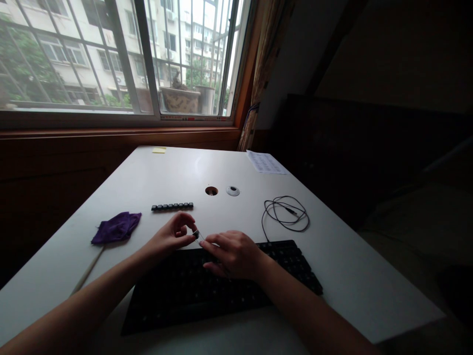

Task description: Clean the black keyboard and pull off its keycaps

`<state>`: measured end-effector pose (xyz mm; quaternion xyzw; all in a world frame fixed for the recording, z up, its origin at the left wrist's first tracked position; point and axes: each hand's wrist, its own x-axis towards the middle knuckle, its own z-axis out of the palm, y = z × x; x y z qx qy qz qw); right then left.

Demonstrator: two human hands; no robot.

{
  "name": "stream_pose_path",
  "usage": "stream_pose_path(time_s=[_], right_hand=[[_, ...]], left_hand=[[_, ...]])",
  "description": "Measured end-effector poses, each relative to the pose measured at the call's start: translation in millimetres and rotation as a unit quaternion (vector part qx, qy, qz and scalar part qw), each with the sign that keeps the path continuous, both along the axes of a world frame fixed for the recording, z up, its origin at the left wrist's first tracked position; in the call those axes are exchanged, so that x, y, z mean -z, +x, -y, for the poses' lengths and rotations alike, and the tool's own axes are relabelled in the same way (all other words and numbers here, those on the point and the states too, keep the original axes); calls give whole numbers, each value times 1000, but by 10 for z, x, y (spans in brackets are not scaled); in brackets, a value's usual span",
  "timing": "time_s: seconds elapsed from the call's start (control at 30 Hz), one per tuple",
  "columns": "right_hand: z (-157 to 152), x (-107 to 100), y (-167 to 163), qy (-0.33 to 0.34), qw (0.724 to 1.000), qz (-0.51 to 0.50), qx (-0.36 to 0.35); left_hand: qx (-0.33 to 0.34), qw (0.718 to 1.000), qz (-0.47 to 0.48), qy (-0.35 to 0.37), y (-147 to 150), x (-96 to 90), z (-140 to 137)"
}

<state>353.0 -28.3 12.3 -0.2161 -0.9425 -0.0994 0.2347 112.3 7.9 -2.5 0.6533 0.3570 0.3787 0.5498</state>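
Above the black keyboard (166,296), my left hand (177,231) pinches a small black keycap (195,233) between thumb and fingertips. My right hand (232,251) is closed on a thin wire tool (200,240), which looks like a keycap puller; its wire end meets the keycap. The part of the tool inside my right fingers is hidden. Beyond my left hand, several black keycaps (172,207) stand in a straight row on the white table. Both forearms cover parts of the keyboard.
A purple cloth (116,228) lies at the left with a pale stick (88,270) below it. The coiled black cable (286,213) runs from the keyboard. Farther back are a round table hole (211,191), its grommet cover (232,191), yellow notes (159,150) and printed paper (266,161).
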Motion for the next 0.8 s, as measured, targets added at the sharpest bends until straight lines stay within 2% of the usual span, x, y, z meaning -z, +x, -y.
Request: stream_pose_path(time_s=[0.2, 0.33, 0.53, 0.63, 0.8], right_hand=[[5, 11, -35, 1, 1000, 6, 6], [-8, 18, -9, -13, 999, -29, 19], [-39, 29, 81, -76, 984, -140, 82], [-50, 41, 91, -73, 979, -158, 105], [-87, 92, 70, -58, 982, -141, 108]], left_hand=[[-73, 997, -1, -8, -44, 21, -26], [-56, 998, -7, -17, -57, 38, -36], [-53, 997, 27, -45, -29, -1, -18], [-30, 998, 38, -50, -30, 0, -15], [9, 999, -9, -44, -38, -10, 2]])
